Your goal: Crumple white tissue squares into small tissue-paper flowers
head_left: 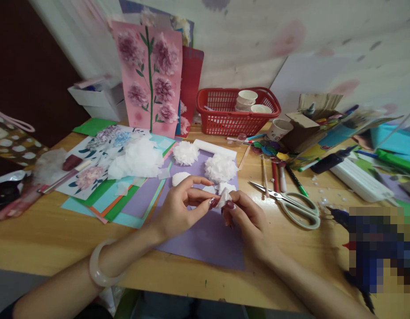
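Between the fingertips of both hands is a small crumpled piece of white tissue paper (224, 198). My left hand (183, 204) pinches it from the left, thumb against forefinger; my right hand (246, 217) grips its right side. Both hands are above a purple sheet of paper (205, 243). Just beyond them on that sheet lie two fluffy white paper flowers (221, 168) and a flatter white paper piece (180, 178). A white paper roll (215, 149) rests behind the flowers. Loose white tissue sheets (138, 157) are heaped to the left.
Scissors (288, 201) lie open right of my right hand, near pens and brushes. A red basket (238, 117) with paper cups stands at the back, beside a pink flower picture (138, 84). Coloured papers (115, 206) spread leftward. A dark glue gun (339, 217) is at right.
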